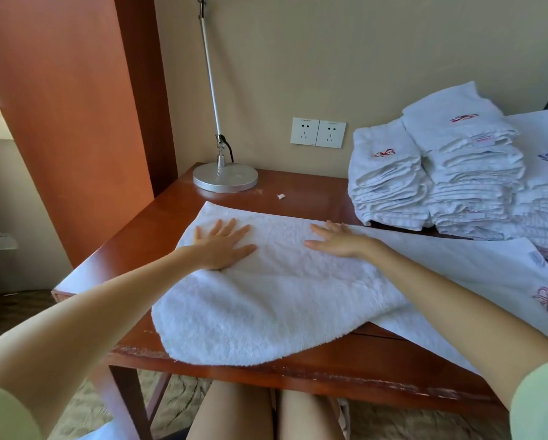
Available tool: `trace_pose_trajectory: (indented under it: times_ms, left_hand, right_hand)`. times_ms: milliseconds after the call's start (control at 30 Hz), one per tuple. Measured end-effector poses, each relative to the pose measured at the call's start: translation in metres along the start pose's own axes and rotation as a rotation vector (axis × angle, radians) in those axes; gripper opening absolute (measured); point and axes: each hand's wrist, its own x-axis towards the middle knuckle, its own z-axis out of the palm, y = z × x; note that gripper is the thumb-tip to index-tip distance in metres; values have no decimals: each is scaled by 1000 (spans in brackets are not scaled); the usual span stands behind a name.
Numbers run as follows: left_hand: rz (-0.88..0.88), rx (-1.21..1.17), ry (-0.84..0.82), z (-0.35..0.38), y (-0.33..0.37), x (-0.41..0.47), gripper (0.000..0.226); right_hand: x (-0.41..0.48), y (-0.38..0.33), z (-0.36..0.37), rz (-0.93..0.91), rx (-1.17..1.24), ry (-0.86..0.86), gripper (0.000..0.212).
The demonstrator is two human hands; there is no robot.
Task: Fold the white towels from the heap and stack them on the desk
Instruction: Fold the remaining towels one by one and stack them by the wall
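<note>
Both hands flat, fingers straight and spread, gripping nothing: left hand [223,246] and right hand [336,241] press palm-down, apart, on the far half of the white towel [266,309].

- White towel: thick, doubled over, spread across the desk [152,230]; its rounded near edge reaches the desk's front edge.
- Thinner towel [476,274], red embroidered mark: lies flat under the thick one and runs off to the right.
- Open room: bare wood to the left of the towel and beyond it, up to the lamp base [225,178]; a paper scrap [280,196] lies there.
- Folded stacks [390,182]: three side by side at the far right against the wall, near the wall sockets [318,133].
</note>
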Motion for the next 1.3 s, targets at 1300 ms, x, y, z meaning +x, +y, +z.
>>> trace_pose_trajectory:
  times_ms: [1300]
  left_hand:
    - [1077,228,141,7,325,-18,59]
  right_hand:
    - [-251,300,11,731,524,626,50]
